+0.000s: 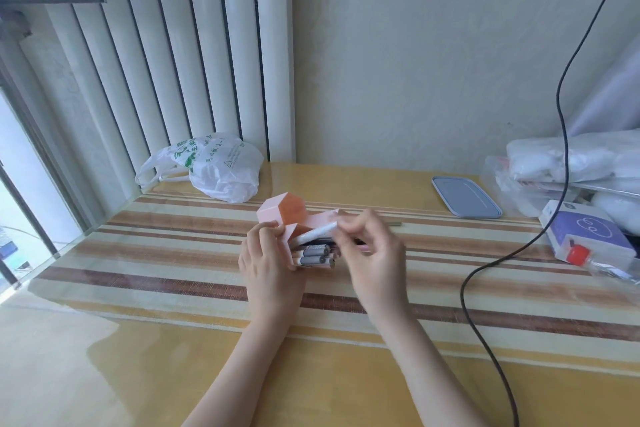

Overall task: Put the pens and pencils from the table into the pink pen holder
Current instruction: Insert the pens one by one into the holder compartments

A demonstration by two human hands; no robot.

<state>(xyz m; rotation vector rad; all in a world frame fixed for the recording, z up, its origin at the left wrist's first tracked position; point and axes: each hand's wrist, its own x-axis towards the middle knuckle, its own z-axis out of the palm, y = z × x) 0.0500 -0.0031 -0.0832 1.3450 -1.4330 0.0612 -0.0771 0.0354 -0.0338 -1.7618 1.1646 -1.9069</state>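
Nearly done: left hand (268, 263) steadies the pink pen holder (294, 218), several pens already inside, as right hand (372, 253) pinches a white pen (316, 234) at its mouth; one pencil (394, 224) lies beyond, far right.

Glossy, reflective sheet over the woven striped cloth on the surface (173, 288). Pink pen holder (277, 213) looks matt smooth plastic; thin crinkled plastic bag (225, 173) at eleven o'clock.

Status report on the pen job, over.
Left hand steadying pink pen holder. Right hand pinching white pen at holder's opening. Several pens already in. Nothing blocking.
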